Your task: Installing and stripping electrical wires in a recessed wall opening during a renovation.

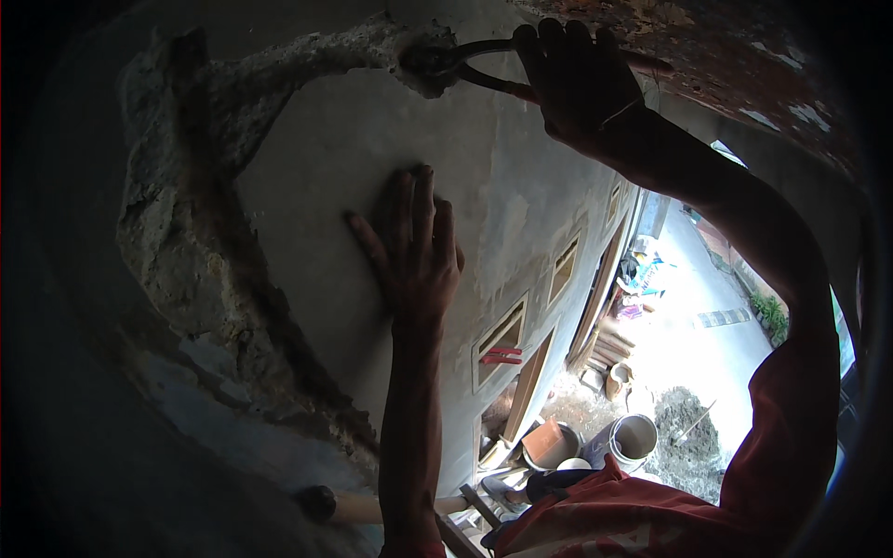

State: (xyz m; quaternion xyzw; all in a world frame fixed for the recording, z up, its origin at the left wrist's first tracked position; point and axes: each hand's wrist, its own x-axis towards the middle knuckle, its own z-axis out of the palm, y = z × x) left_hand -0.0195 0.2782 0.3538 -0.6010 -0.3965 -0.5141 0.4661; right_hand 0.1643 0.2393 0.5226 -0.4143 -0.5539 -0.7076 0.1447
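My right hand [577,79] is raised at the top and wrapped round the handles of a pair of pincers [462,63]. One reddish grip sticks out past the fingers on the right. The tool's jaws reach into a rough hole [423,63] in the grey plastered wall [316,158], where shadow hides what they touch. Lower down, my left hand [419,242] lies against the smooth plaster with its fingers spread, holding nothing. A rough groove [233,251] cut in the wall curves from the hole leftward and down past the left forearm.
Rough brickwork [726,65] fills the upper right. Far below stand a grey bucket [634,437], a tub [558,456] and a heap of grey mortar or sand [684,428]. A red-handled tool [502,356] rests in a window opening. A wooden pole [353,508] crosses below my left arm.
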